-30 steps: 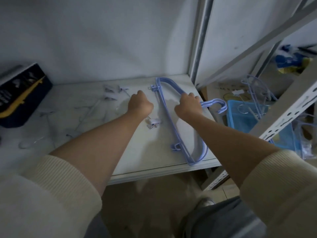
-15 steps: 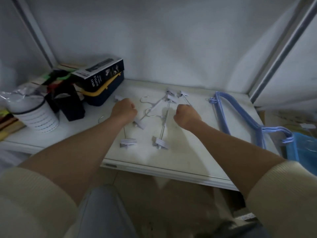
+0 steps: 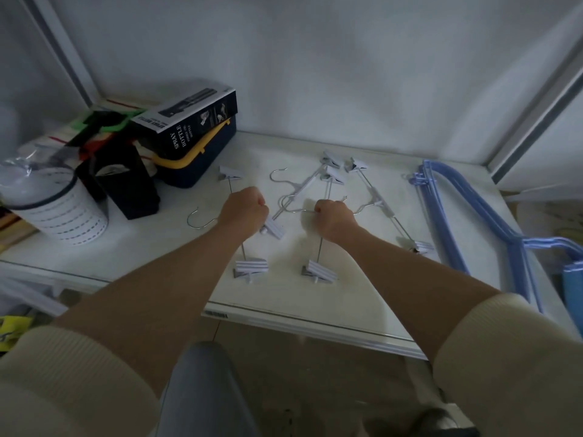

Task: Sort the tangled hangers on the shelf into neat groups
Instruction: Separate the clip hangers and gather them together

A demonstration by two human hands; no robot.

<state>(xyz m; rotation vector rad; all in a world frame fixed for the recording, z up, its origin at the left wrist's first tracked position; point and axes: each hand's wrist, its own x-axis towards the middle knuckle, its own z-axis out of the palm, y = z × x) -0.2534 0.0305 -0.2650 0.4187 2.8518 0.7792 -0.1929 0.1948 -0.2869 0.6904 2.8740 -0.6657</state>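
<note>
Several white clip hangers with thin metal bars and hooks lie spread over the white shelf (image 3: 362, 298). My left hand (image 3: 244, 212) is closed over the middle of the leftmost clip hanger (image 3: 250, 266), whose hook sticks out to the left. My right hand (image 3: 334, 217) is fisted on the middle of a second clip hanger (image 3: 318, 271), which crosses a third clip hanger (image 3: 299, 192). Another clip hanger (image 3: 383, 206) lies just right of my right hand. A stack of blue plastic hangers (image 3: 457, 216) rests along the shelf's right side.
At the back left stand a spray bottle box (image 3: 189, 124) on a dark blue case with a yellow handle (image 3: 195, 165), a black box (image 3: 126, 184) and a white round tub (image 3: 60, 206). Grey shelf uprights rise at both back corners. A blue bin (image 3: 572, 288) is at the right.
The view swung left from the blue hangers. My right hand let go of the blue hangers and both hands now grip clip hangers in the middle of the shelf.
</note>
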